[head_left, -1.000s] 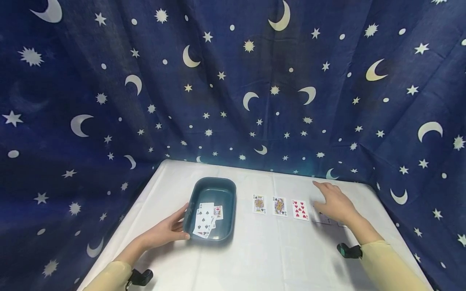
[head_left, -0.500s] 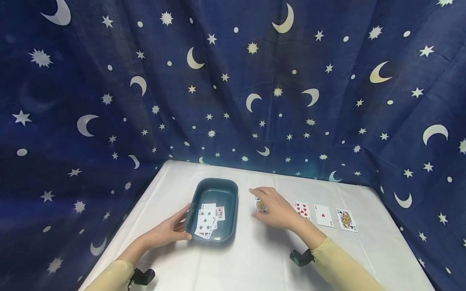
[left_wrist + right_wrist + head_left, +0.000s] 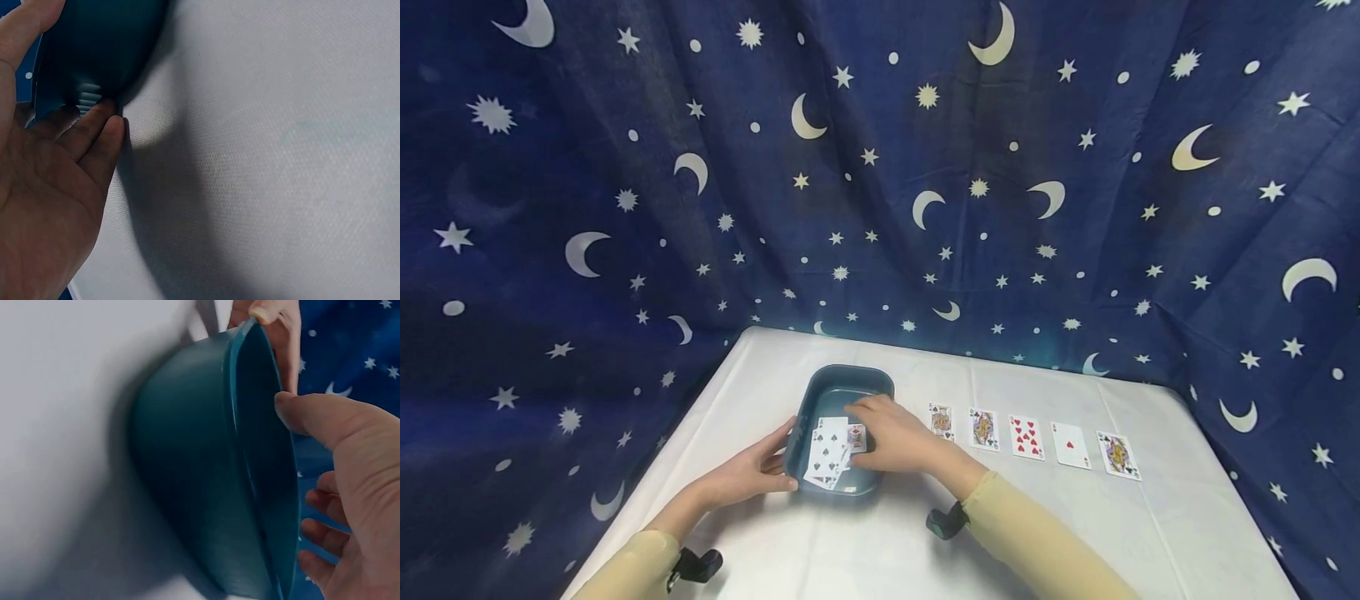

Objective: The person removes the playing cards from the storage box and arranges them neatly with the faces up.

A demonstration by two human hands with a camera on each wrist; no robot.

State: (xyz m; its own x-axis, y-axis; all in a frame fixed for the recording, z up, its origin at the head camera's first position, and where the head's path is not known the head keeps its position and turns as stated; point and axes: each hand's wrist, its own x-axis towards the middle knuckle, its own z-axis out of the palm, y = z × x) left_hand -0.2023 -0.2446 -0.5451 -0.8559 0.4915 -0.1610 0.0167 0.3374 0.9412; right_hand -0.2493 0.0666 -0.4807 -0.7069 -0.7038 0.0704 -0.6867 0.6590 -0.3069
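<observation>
A dark teal plastic tub (image 3: 838,400) stands on the white table. Inside it lie a few overlapping playing cards (image 3: 829,450), a spade card on top, and a face card (image 3: 856,435) beside them. My left hand (image 3: 748,473) holds the tub's left side; in the right wrist view its thumb hooks over the rim. Over the tub's right half is my right hand (image 3: 895,437), fingers and thumb spread apart with no card visible between them. The right wrist view has the right thumb and loosely bent fingers (image 3: 328,534) at the tub's open top.
To the tub's right, a row of face-up playing cards (image 3: 1026,437) lies on the white tablecloth (image 3: 880,554), including an ace (image 3: 1071,446) and a queen (image 3: 1118,456). A dark blue curtain (image 3: 895,167) with moons and stars hangs behind and beside the table.
My right hand has swept left from the right end of the card row, across the cards, to above the tub. My left hand stays on the tub.
</observation>
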